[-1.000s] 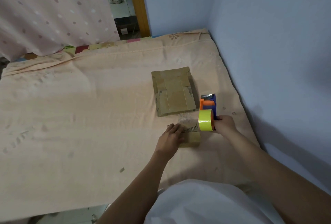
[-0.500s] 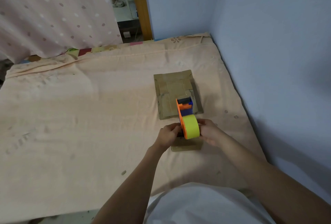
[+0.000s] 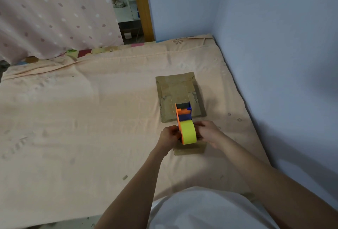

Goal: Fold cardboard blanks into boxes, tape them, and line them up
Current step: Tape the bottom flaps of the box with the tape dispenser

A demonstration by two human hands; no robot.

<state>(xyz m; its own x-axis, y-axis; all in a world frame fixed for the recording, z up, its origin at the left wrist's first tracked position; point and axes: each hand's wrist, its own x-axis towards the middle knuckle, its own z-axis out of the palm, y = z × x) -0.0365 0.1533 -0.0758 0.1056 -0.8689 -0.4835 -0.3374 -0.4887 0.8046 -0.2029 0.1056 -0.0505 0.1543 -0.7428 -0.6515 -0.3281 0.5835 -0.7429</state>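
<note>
A tape dispenser with an orange and blue body and a yellow roll of tape is held over a small folded cardboard box. My left hand grips the dispenser from the left, and my right hand grips it from the right. Most of the box is hidden under my hands and the roll. A stack of flat cardboard blanks lies just beyond the dispenser on the peach sheet.
A blue wall runs close along the right side of the bed. A dotted pink curtain hangs at the back left, beside a wooden post. White cloth covers my lap at the bottom.
My right hand carried the tape dispenser from the right of the small box to above it. My left hand left the box top and took hold of the dispenser.
</note>
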